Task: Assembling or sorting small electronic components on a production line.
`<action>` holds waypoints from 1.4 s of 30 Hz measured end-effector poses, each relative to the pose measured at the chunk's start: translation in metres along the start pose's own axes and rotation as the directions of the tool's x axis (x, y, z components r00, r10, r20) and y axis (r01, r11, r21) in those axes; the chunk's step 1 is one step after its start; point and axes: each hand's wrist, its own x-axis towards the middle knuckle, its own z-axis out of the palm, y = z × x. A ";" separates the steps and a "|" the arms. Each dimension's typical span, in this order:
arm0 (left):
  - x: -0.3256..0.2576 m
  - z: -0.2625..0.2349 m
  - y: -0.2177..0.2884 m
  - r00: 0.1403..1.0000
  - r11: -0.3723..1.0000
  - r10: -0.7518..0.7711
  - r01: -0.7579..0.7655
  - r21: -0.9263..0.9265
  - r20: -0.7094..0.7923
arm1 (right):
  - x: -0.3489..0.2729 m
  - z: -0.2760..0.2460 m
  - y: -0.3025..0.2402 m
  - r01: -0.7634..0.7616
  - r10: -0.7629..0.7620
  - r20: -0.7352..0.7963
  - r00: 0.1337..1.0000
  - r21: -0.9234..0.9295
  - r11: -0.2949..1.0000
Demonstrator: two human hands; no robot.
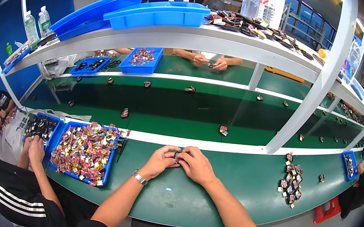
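Note:
Over the green table [152, 201] my left hand [159, 161] and my right hand [197, 165] meet, fingers pinched together. Between the fingertips is a small black and reddish part [176, 158]; the fingers cover most of it, and its exact kind does not show. A metal-banded watch circles my left wrist. Left of my hands stands a blue tray [106, 174] heaped with small reddish pieces that have white and yellow bits [83, 151]. To my right, a loose cluster of small black and reddish assemblies [292, 181] lies on the tabletop.
A white rail [196, 143] runs behind my hands, with spaced-out assemblies on the green belt [167, 123] beyond. A slanted white post [310, 100] rises at right to a shelf carrying blue trays [157, 18]. A co-worker [17, 174] sits at left; another's hands [207, 61] work opposite.

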 end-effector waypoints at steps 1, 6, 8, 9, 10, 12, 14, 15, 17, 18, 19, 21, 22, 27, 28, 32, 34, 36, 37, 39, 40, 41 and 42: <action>0.002 0.000 -0.001 1.000 1.000 0.024 -0.024 -0.007 0.013 | 0.000 0.000 0.001 -0.007 0.007 -0.007 1.000 -0.002 1.000; 0.008 -0.002 -0.008 0.998 0.999 0.053 -0.053 -0.012 0.033 | -0.003 0.004 0.013 0.035 -0.035 -0.001 0.999 0.012 0.999; 0.005 0.000 -0.003 0.999 0.999 0.050 -0.050 -0.004 -0.001 | -0.003 0.009 0.019 0.027 -0.027 -0.004 1.000 0.003 1.000; 0.002 -0.004 -0.001 0.999 0.999 0.046 -0.046 -0.023 -0.002 | -0.002 0.010 0.016 0.030 -0.030 -0.007 1.000 0.016 0.999; 0.002 -0.005 -0.002 0.999 0.998 0.042 -0.042 -0.045 -0.006 | -0.002 0.009 0.014 0.033 -0.033 -0.008 0.999 0.030 0.999; 0.003 -0.004 0.001 0.999 0.999 0.040 -0.040 -0.021 0.024 | -0.002 0.006 0.016 0.041 -0.041 -0.015 0.999 0.008 0.999; 0.007 0.001 0.000 0.998 0.999 0.047 -0.047 0.007 0.031 | -0.004 0.006 0.018 0.023 -0.019 -0.046 0.999 0.071 0.997; 0.006 0.001 0.000 0.998 0.998 0.052 -0.052 -0.019 0.032 | -0.003 0.008 0.017 0.022 -0.017 -0.065 0.998 0.077 0.997; 0.004 0.002 0.001 0.996 0.996 0.069 -0.067 -0.053 0.048 | -0.005 0.006 0.019 0.015 -0.011 -0.053 0.999 0.080 0.997; 0.004 0.002 -0.001 0.995 0.995 0.083 -0.079 -0.061 0.059 | -0.005 0.007 0.018 0.005 -0.003 -0.035 0.999 0.076 0.997; 0.003 -0.002 -0.001 0.990 0.995 0.100 -0.098 -0.021 0.102 | -0.004 0.009 0.017 -0.024 0.029 -0.049 0.998 0.089 0.996; 0.002 -0.003 -0.005 0.987 0.995 0.095 -0.093 -0.017 0.133 | -0.005 0.008 0.016 -0.084 0.086 -0.015 0.996 0.123 0.989; 0.004 0.001 -0.005 0.984 0.995 0.098 -0.091 -0.051 0.151 | -0.006 0.004 0.016 -0.110 0.111 0.000 0.994 0.131 0.985; 0.004 -0.001 -0.001 0.991 0.999 0.050 -0.046 -0.029 0.124 | -0.006 0.002 0.014 -0.169 0.155 0.079 0.985 0.218 0.961; 0.003 -0.002 -0.001 0.991 0.999 0.034 -0.029 -0.040 0.132 | -0.005 0.002 0.014 -0.194 0.176 0.094 0.980 0.256 0.947; 0.003 -0.004 0.001 0.997 1.000 -0.003 0.005 -0.020 0.083 | -0.004 0.000 0.013 -0.172 0.131 0.152 0.980 0.309 0.935; 0.001 -0.006 -0.002 0.998 0.999 0.022 -0.019 -0.041 0.056 | -0.003 0.003 0.011 -0.145 0.109 0.135 0.985 0.298 0.944; 0.002 -0.006 -0.002 0.996 0.997 0.041 -0.036 -0.064 0.079 | -0.003 0.003 0.010 -0.139 0.118 0.092 0.989 0.275 0.951; 0.003 -0.005 -0.001 0.996 0.997 0.037 -0.032 -0.067 0.081 | -0.003 0.004 0.010 -0.144 0.122 0.093 0.988 0.274 0.951; 0.004 -0.004 0.002 0.996 0.993 0.055 -0.047 -0.111 0.076 | -0.002 0.008 0.010 -0.100 0.111 -0.049 0.993 0.197 0.975; 0.004 -0.004 0.001 0.996 0.993 0.053 -0.044 -0.112 0.078 | -0.002 0.010 0.010 -0.102 0.114 -0.050 0.992 0.196 0.975; 0.004 -0.005 -0.001 0.996 0.992 0.052 -0.043 -0.116 0.074 | -0.003 0.012 0.008 -0.121 0.137 -0.065 0.988 0.205 0.971; 0.005 -0.005 -0.001 0.996 0.992 0.053 -0.044 -0.119 0.071 | -0.003 0.014 0.008 -0.137 0.157 -0.082 0.984 0.214 0.967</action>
